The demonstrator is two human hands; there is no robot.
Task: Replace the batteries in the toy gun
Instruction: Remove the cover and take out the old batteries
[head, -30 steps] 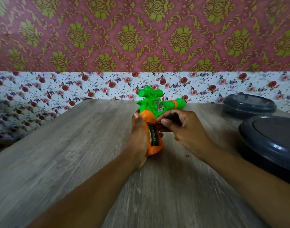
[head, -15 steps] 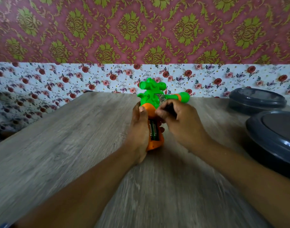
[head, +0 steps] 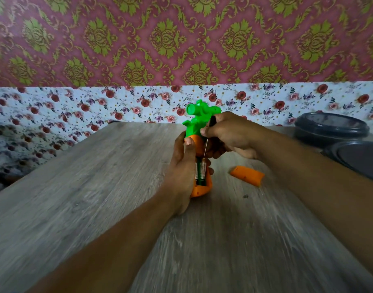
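Landmark: the green-and-orange plastic toy gun [head: 197,132], standing near the middle of the grey wood-grain tabletop [head: 75,197], orange grip down toward the person, green body up and away. Its long axis runs roughly away from the camera, tilted up.

Left of the gun: the left hand [head: 181,172] wraps the orange grip from the left side, fingers curled round it, thumb tip up near the green-orange seam. It steadies the toy.

In the gun: the grip's battery bay is open and faces the camera; green-labelled cylindrical batteries [head: 200,171] lie inside, lengthwise along the grip.

Just right of the gun, at its upper part: the right hand [head: 228,134] pinches a thin metal-shafted screwdriver with dark handle [head: 207,144], shaft pointing down toward the bay's top edge. This hand is nearer the batteries' upper ends, so prying them out likely falls to it.

Further right of the gun: the curved orange plastic battery cover [head: 247,175] lies loose on the tabletop, apart from both hands. Far right: dark grey round plastic lids [head: 331,127].
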